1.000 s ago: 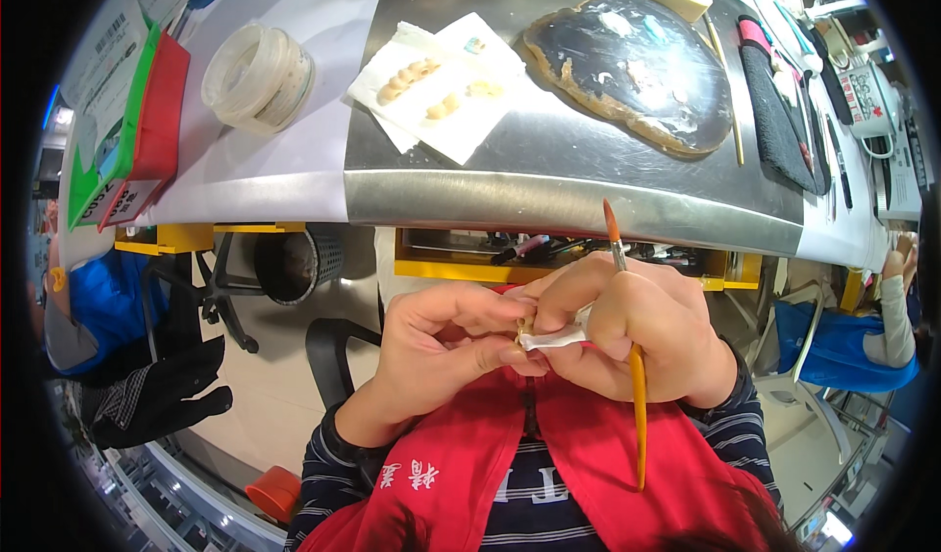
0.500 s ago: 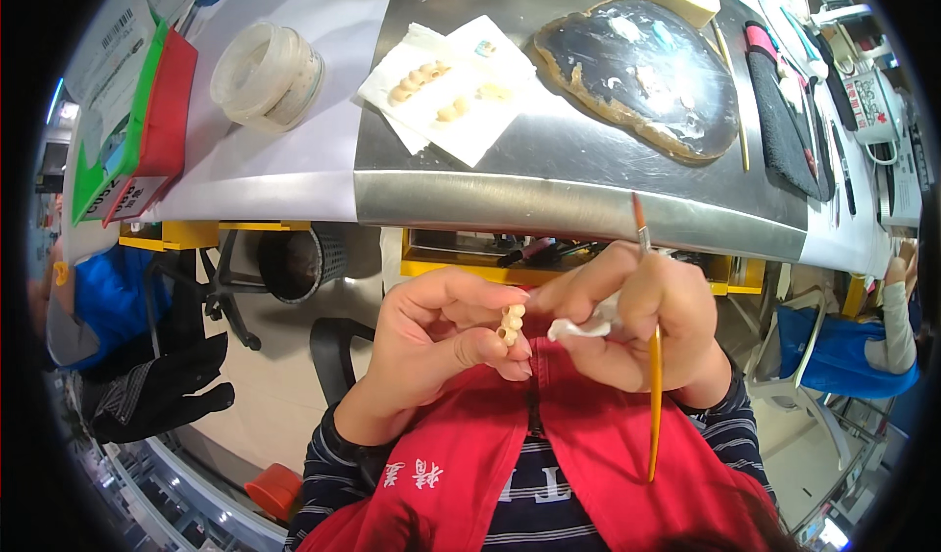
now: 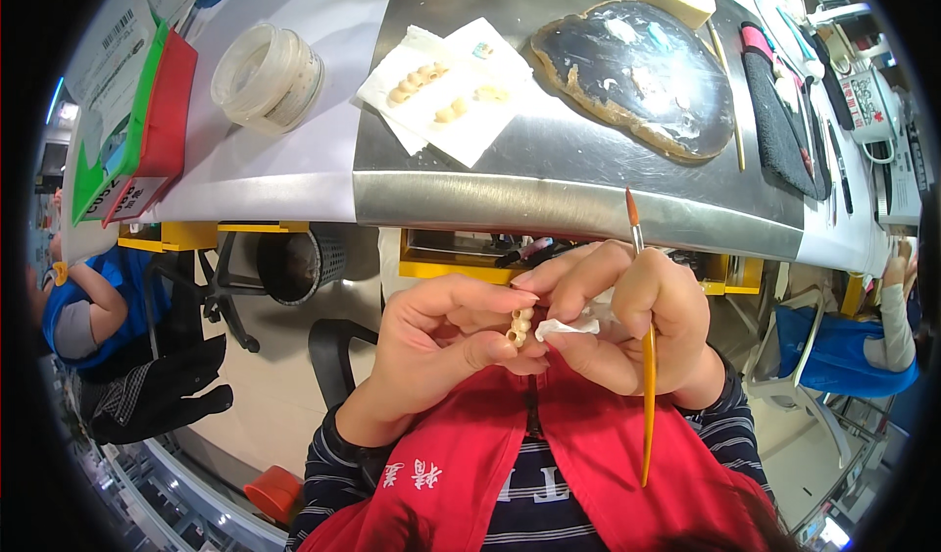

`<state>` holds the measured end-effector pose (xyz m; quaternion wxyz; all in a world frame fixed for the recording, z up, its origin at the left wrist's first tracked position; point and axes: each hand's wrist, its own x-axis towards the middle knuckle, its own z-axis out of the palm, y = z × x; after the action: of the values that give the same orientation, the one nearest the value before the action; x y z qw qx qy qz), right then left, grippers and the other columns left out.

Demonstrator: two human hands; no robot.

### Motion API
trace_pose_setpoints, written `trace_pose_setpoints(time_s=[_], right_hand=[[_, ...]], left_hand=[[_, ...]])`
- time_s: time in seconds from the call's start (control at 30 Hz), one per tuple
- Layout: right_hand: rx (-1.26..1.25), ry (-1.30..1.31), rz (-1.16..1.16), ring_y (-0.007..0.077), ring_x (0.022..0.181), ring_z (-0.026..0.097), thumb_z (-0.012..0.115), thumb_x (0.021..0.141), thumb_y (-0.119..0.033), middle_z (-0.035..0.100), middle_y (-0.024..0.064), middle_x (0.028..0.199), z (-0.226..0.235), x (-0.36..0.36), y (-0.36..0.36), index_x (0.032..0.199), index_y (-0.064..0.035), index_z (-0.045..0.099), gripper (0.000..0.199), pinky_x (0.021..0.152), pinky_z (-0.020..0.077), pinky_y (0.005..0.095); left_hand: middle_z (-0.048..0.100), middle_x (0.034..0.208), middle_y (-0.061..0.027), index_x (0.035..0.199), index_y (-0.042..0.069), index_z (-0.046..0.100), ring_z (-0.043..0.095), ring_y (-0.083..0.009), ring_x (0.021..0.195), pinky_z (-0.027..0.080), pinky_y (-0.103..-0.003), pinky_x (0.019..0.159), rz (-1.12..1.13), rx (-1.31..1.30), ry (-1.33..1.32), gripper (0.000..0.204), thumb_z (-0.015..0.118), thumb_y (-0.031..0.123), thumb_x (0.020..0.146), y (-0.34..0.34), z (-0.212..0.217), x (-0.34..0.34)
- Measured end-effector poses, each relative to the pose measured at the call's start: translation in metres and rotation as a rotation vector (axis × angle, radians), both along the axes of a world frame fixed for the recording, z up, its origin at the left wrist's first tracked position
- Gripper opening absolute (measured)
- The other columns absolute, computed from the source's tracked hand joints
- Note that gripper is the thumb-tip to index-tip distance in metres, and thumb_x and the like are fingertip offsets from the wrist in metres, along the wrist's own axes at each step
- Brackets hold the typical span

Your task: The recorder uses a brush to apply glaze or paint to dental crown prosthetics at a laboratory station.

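Note:
Pinched between the thumb and fingers of my left hand is a short cream-coloured dental bridge, its hollow underside partly showing. My right hand is closed on a crumpled white tissue, whose edge lies right beside the bridge. That same hand also keeps a paintbrush with a yellow handle between its fingers, reddish bristles pointing up toward the table. On the table, more tooth-shaped pieces rest on folded white paper.
A dark stone-like slab lies on the metal tabletop. Left of the paper stands a clear plastic jar; farther left is a red and green bin. Brushes and tools lie on a dark cloth. Below the edge is an open yellow drawer.
My right hand has moved a little left, bringing the tissue up close to the bridge. The bridge has shifted slightly right and tilted. At far left, another person's arm has come into view.

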<state>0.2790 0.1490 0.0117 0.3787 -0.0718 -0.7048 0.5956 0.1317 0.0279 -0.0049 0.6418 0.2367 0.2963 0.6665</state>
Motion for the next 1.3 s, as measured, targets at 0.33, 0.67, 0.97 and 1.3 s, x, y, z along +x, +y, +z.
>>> trace_pose_setpoints(time_s=[0.33,0.67,0.97,1.3], right_hand=[[0.061,-0.061,0.031,0.0308,0.082,0.066,0.067,0.07,0.008,0.059,0.0122,0.077,0.0019,0.002,0.0015,0.073,-0.0085,0.032,0.039,0.068,0.0531,0.0333],[0.145,-0.036,-0.075,0.0223,0.07,0.065,0.069,0.071,0.005,0.06,0.0111,0.074,0.0001,-0.0012,-0.0002,0.068,-0.0082,0.032,0.04,0.058,0.0512,0.0269],[0.238,-0.028,-0.08,0.0208,0.063,0.06,0.067,0.072,0.006,0.058,0.013,0.074,0.0017,-0.004,-0.0009,0.067,-0.007,0.034,0.036,0.053,0.0475,0.0252],[0.282,-0.062,-0.058,0.0209,0.06,0.055,0.066,0.069,0.007,0.057,0.0115,0.072,0.0056,-0.0011,0.0026,0.067,-0.0071,0.034,0.035,0.051,0.0441,0.0256]], left_hand=[[0.063,0.096,-0.0173,0.108,-0.005,0.054,0.064,-0.0223,0.088,0.054,-0.034,0.079,-0.007,-0.001,0.016,0.028,0.06,-0.006,0.081,0.0006,-0.0003,0.0011],[0.063,0.098,-0.0186,0.107,-0.006,0.055,0.064,-0.0222,0.088,0.054,-0.034,0.078,-0.011,-0.001,0.055,0.028,0.06,-0.007,0.08,0.0009,-0.0019,0.0025],[0.062,0.098,-0.0206,0.106,-0.009,0.055,0.064,-0.0265,0.088,0.054,-0.034,0.077,0.053,0.084,0.167,0.026,0.058,-0.009,0.081,-0.0008,-0.0021,0.002],[0.063,0.095,-0.0202,0.107,-0.008,0.056,0.064,-0.0255,0.084,0.055,-0.035,0.075,-0.051,-0.051,-0.04,0.025,0.059,-0.005,0.081,-0.0015,-0.0013,0.0018]])
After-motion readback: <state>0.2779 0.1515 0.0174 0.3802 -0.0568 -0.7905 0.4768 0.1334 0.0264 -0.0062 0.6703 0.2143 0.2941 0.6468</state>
